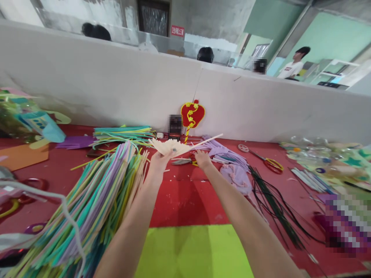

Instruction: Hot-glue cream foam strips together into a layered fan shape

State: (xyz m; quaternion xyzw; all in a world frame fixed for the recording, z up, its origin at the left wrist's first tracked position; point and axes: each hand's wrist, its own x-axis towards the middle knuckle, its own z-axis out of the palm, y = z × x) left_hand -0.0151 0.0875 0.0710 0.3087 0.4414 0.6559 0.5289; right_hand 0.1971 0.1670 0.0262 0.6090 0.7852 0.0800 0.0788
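My left hand (161, 158) is closed round the base of a cream fan-shaped craft piece (171, 146) made of fuzzy stems, with a pale stick (207, 141) pointing up to the right from it. My right hand (203, 159) rests low over the table at the red and yellow handles of a pair of scissors (182, 161), fingers bent over them. The scissors' blades point left, below the craft piece. Just behind stands a red fan-shaped ornament (193, 116) with yellow trim on a striped yellow and red handle. A lilac fuzzy piece (236, 177) lies right of my right hand.
Bundled coloured pipe cleaners (84, 208) fill the left, with more stems (123, 135) behind. Long scissors (265, 159) and dark green wires (278, 210) lie right. A yellow-green sheet (191, 251) is in front. A white partition (116, 81) closes off the back; people are beyond.
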